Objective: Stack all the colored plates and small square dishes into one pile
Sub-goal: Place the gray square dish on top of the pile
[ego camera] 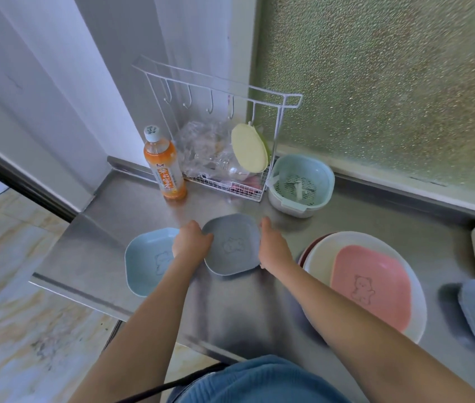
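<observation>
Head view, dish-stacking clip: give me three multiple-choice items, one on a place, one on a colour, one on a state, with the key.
1. Where does the pink square dish lie?
A. on the pile of round plates
B. in the wire rack
C. on the floor

2. What colour is the dish left of the left hand?
A. red
B. light blue
C. black

3. How is the grey dish held?
A. by one hand
B. by both hands
C. untouched

Key: 1 A, it sits on the pile. 2 B, the light blue dish. 3 B, the right hand and left grip its sides.

centre: square dish [232,245] between left hand [191,242] and right hand [274,248]
left: second square dish [146,263]
right: plate stack [375,283]
far: bottle [165,167], wire rack [221,135], colander bowl [301,186]
</observation>
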`<state>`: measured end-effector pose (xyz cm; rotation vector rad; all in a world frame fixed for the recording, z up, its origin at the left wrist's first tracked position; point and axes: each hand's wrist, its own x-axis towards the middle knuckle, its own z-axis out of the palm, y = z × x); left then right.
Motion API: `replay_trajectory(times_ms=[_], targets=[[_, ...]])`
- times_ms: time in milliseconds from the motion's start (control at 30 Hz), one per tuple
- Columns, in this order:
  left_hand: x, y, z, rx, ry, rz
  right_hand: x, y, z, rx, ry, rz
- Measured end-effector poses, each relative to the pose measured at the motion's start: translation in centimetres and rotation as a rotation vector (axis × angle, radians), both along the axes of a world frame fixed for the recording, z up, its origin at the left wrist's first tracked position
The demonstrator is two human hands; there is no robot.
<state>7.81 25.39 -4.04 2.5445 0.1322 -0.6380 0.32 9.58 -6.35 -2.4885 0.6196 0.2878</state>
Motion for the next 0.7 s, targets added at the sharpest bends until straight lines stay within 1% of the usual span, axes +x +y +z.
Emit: replay_trajectory(times_ms=[200, 300, 400, 467, 533, 600, 700], targets=[[-0.4, -1.1, 0.8, -0.124, -0.120, 0.144, -1.3, -1.0, 1.6, 0.061, -0.202, -0.105], [-0.7, -2.9, 1.5, -0.232, -0.151, 0.154, -2.4, -2.7, 2.9, 0.069, -0.286, -0.218], [-2.1, -6.3, 2.9, -0.368, -0.186, 0.170, -4.0, -5.1, 3.8, 0.049, -0.340, -0.287], [-3.3, -9.1, 3.9, -0.442, -0.199, 0.140, -5.7, -7.0, 4.1, 0.062, -0.382, -0.321], [-4.7, -11.8, 4.7, -0.505, -0.210, 0.068, -7.8, -9.1, 4.6, 0.069, -0.426, -0.384], [-6.4, -14.2, 5.1, -0.569, -0.227, 0.006, -10.0, -11.2, 5.5, 0.024, -0.475, -0.471], [-9.2, -17.2, 5.6, -0.620, -0.240, -0.024, -13.4, -13.6, 6.6, -0.052, -0.509, -0.538]])
